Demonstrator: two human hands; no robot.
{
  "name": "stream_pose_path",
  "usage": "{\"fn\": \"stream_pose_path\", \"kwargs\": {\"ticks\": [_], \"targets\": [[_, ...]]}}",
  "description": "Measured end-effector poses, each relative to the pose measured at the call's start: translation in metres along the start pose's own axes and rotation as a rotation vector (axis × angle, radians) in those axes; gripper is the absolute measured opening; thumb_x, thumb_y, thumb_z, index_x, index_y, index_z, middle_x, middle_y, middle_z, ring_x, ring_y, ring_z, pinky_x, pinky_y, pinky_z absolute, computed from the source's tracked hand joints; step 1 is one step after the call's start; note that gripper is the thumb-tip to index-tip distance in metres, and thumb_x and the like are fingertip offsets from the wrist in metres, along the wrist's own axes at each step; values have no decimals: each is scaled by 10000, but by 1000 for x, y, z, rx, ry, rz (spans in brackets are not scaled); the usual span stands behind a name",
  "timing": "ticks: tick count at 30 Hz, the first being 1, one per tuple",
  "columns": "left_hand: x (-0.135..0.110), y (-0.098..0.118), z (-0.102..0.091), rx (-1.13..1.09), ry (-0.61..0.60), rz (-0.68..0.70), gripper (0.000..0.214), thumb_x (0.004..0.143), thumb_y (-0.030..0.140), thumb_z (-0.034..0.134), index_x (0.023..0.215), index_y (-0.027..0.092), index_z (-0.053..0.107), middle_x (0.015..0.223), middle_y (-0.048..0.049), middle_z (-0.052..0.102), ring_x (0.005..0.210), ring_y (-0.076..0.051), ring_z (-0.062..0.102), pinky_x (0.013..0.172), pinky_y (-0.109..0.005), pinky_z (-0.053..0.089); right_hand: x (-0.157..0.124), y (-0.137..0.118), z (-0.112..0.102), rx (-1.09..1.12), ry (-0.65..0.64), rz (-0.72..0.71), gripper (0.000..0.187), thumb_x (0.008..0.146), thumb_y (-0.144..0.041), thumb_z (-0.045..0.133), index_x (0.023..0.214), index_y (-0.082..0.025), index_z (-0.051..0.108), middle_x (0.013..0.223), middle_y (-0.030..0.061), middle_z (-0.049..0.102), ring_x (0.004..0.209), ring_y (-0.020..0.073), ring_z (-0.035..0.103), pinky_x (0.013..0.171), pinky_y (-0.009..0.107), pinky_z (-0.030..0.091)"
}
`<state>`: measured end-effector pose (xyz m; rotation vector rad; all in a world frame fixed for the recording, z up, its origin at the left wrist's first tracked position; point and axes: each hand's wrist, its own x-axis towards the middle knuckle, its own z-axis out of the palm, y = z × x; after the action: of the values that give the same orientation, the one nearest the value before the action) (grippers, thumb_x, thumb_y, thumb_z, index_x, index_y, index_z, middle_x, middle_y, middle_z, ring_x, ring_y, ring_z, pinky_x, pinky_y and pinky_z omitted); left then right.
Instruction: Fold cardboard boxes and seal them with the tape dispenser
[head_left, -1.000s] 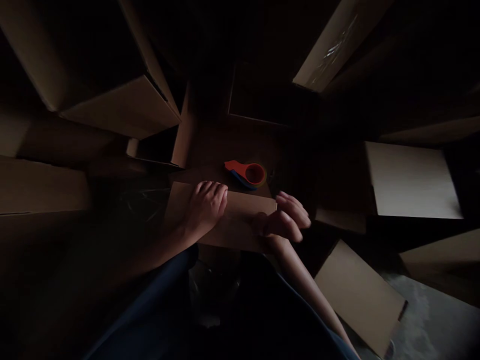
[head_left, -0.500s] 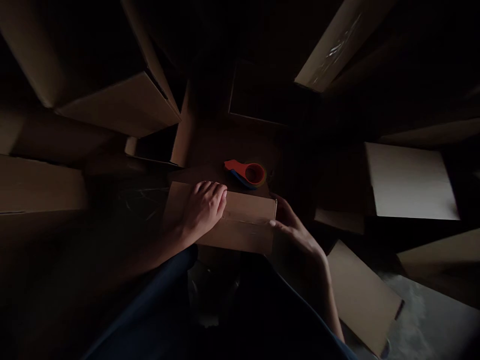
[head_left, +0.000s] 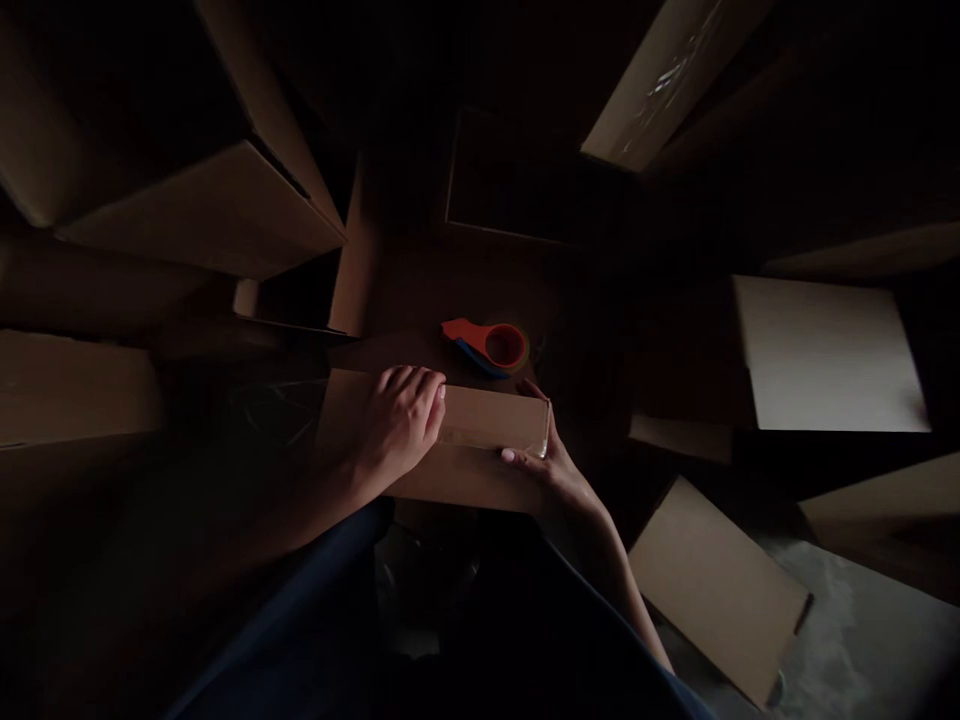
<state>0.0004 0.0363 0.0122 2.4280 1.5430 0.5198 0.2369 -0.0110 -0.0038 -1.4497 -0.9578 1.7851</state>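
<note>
A small cardboard box (head_left: pixel 480 480) lies in front of me, just above my lap, with a strip of clear tape along its top seam. My left hand (head_left: pixel 409 415) rests on its top, fingers bent together near the far edge. Around the right end my right hand (head_left: pixel 551 455) is wrapped, thumb on the top over the tape and fingers behind the far corner. Just beyond the box sits an orange and blue tape dispenser (head_left: pixel 480 335), apart from both hands.
Large open cardboard boxes (head_left: pixel 210 215) crowd the left side. To the right are a pale box (head_left: pixel 832 355), a tilted carton (head_left: pixel 720 585) and a patch of grey floor (head_left: pixel 855 620). A taped carton (head_left: pixel 652 95) stands at the upper right. Much of the surroundings is dark.
My right hand has slid left onto the box's right end, its thumb now further in over the tape, which folds at the edge. My left hand stays on the box.
</note>
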Motion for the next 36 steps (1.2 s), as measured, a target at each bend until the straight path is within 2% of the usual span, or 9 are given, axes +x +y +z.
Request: {"fn": "stream_pose_path", "kwargs": {"ticks": [5,9,12,20,25,31,36], "targets": [[2,2,0,9,-19,2,220,1040,167,399,976,198,607,997,-70,740,922,-253,643,873,-415,441,-2,3,2,87,35,47,1061,727,-492,855,1599,-425,254,1472,77,550,1402,345,496,1164,574,437],[2,2,0,19,-9,-1,209,1035,158,407,1008,194,611,1003,-73,742,916,-251,644,871,-411,436,-4,5,2,110,59,68,1038,729,-487,862,1577,-421,266,1459,76,553,1432,337,469,1167,552,441],[2,2,1,10,-4,2,194,1033,156,419,1029,187,611,991,-69,740,915,-252,647,871,-410,434,-5,6,1,135,73,81,1013,752,-484,852,1572,-425,259,1461,65,549,1407,324,498,1174,530,442],[2,2,-1,19,-17,9,201,1041,164,409,1029,187,609,1008,-68,739,923,-254,649,874,-414,431,-4,5,-1,99,39,88,925,796,-559,801,1567,-392,318,1397,82,587,1440,328,458,1184,526,421],[2,2,-1,13,-26,-1,212,1043,163,404,1032,186,614,1008,-67,739,921,-249,648,867,-410,431,-5,5,-3,133,-12,105,932,818,-590,775,1585,-397,282,1422,79,572,1430,312,475,1210,513,389],[3,3,-1,13,-27,-2,217,1037,162,400,1014,194,614,1015,-72,747,924,-252,652,878,-419,436,-4,9,-4,169,26,97,1020,797,-586,787,1610,-444,187,1510,62,515,1410,324,511,1204,536,407],[2,3,-1,-6,-35,-14,235,1041,174,393,1033,196,626,1023,-83,747,929,-252,651,885,-426,446,-1,9,-10,91,-41,64,1007,783,-720,719,1617,-390,261,1482,81,550,1401,353,516,1189,556,425]]}}
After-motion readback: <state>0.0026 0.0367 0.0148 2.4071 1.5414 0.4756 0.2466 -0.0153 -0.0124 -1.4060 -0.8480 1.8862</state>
